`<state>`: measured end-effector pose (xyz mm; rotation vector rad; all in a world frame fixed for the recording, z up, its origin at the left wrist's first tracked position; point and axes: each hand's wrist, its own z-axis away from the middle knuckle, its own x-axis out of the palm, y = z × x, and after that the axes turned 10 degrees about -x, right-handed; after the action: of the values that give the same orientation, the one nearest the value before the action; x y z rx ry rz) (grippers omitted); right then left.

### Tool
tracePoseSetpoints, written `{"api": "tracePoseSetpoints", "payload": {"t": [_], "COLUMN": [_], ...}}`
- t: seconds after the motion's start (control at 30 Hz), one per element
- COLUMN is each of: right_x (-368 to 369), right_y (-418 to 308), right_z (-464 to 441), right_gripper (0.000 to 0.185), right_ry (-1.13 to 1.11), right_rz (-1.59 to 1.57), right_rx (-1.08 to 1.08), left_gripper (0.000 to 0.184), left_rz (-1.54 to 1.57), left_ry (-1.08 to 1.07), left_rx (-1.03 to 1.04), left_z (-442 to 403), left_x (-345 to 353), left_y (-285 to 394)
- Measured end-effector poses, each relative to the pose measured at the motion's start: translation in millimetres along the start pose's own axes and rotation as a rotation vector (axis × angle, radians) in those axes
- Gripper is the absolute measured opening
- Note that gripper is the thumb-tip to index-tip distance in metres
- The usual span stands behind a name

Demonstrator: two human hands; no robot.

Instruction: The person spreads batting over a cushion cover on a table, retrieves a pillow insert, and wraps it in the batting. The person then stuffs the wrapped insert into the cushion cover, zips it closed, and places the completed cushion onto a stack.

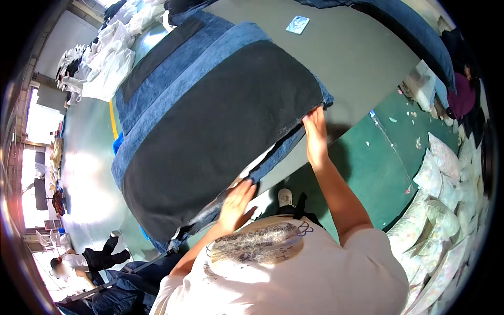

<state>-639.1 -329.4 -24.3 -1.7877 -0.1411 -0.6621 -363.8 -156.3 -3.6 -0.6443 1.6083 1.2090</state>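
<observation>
While one black-and-blue fabric piece is laid along the near edge of the grey table, its near side is touched by left hand and right hand, fingers extended; whether cloth is pinched cannot be told. One phone is set beyond.

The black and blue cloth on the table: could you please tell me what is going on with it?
A person is handling the black and blue cloth along its near edge, on a grey table. The left hand is around the middle of that edge, fingers extended; the right hand is near its right end. Whether the right fingers pinch it is unclear. A pale layer shows between black and blue. A phone lies farther back.
</observation>
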Motion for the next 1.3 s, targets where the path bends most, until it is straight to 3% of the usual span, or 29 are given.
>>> {"api": "tracePoseSetpoints", "payload": {"t": [0.07, 0.1, 0.13, 0.23, 0.27, 0.33, 0.43, 0.47, 0.5, 0.57, 0.6, 0.63, 0.67, 0.7, 0.73, 0.77, 0.83, 0.93, 1.03, 1.1, 1.2, 1.3], "right_x": [21.8, 14.4, 24.5, 10.6, 19.0, 21.4, 37.9, 44.0, 51.5, 59.7, 56.8, 53.9, 48.8, 42.6, 26.2, 11.4, 10.6, -2.1, 7.3, 27.6, 76.2, 77.6], "right_y": [2.6, 46.5, 51.5, 64.0, 43.9, 26.2, -1.2, -10.2, -16.2, -11.9, -5.1, -1.3, 1.6, 5.6, 10.9, 20.8, 0.6, -3.9, -7.5, -3.1, 4.6, 26.1], "right_z": [-31.2, -56.0, -72.1, -111.9, -107.9, -102.5, -83.3, -72.9, -62.1, -42.3, -34.0, -25.5, -18.0, -15.6, -24.5, -32.7, -16.0, 3.7, 47.6, 74.1, 76.5, 74.6], "right_gripper": [0.054, 0.052, 0.046, 0.039, 0.038, 0.037, 0.037, 0.038, 0.039, 0.039, 0.038, 0.038, 0.038, 0.038, 0.041, 0.042, 0.040, 0.042, 0.046, 0.056, 0.064, 0.075], "right_ry": [0.052, 0.097, 0.235, 0.058, 0.053, 0.092, 0.241, 0.187, 0.145, 0.132, 0.145, 0.129, 0.108, 0.087, 0.056, 0.004, 0.162, 0.246, 0.176, 0.187, 0.374, 0.108], "right_rz": [-0.148, -0.316, -0.440, -0.707, -0.651, -0.563, -0.518, -0.539, -0.563, -0.419, -0.283, -0.122, 0.037, 0.187, -0.270, -0.120, -0.133, 0.045, 0.005, -0.218, -0.534, -0.557], "right_rx": [0.025, 0.054, 0.186, 0.254, 0.221, 0.164, 0.095, 0.036, 0.007, -0.127, -0.171, -0.184, -0.196, -0.218, -0.029, -0.025, 0.173, 0.269, 0.499, 0.744, 0.884, 0.659], "left_gripper": [0.065, 0.061, 0.057, 0.050, 0.043, 0.042, 0.051, 0.057, 0.062, 0.060, 0.058, 0.056, 0.056, 0.055, 0.054, 0.054, 0.054, 0.053, 0.060, 0.071, 0.080, 0.082], "left_rz": [-0.042, -0.091, -0.148, -0.212, -0.313, -0.437, -0.451, -0.406, -0.365, -0.478, -0.319, -0.355, -0.496, -0.564, -0.641, -0.627, -0.585, -0.414, -0.355, -0.391, -0.212, -0.173], "left_ry": [0.034, 0.032, 0.088, 0.152, 0.194, 0.298, -0.072, -0.077, 0.047, 0.114, 0.116, 0.157, -0.051, 0.013, 0.083, 0.133, 0.209, -0.088, -0.044, -0.090, -0.095, -0.101], "left_rx": [-0.187, -0.318, -0.373, -0.694, -0.596, -0.618, -1.133, -1.143, -0.954, -0.764, -0.815, -0.737, -0.836, -0.732, -0.615, -0.609, -0.585, -0.779, -0.446, -0.529, -0.543, -0.533], "left_z": [54.9, 82.1, 109.1, 173.4, 177.8, 166.1, 151.4, 146.8, 167.7, 168.4, 148.1, 158.3, 146.5, 153.8, 154.6, 150.3, 150.0, 161.0, 153.8, 157.6, 141.9, 128.7], "left_x": [-17.9, -27.3, -36.3, -52.9, -56.6, -50.9, -45.5, -51.3, -46.0, -45.4, -62.4, -43.3, -52.4, -39.6, -31.3, -37.4, -64.3, -83.5, -86.6, -73.8, -76.8, -80.9], "left_y": [-12.8, -24.8, -37.7, -65.2, -71.1, -75.9, -115.2, -131.0, -169.6, -214.6, -201.4, -228.9, -205.8, -197.6, -194.3, -177.9, -122.2, -59.0, -59.3, -83.3, -113.2, -113.3]}}
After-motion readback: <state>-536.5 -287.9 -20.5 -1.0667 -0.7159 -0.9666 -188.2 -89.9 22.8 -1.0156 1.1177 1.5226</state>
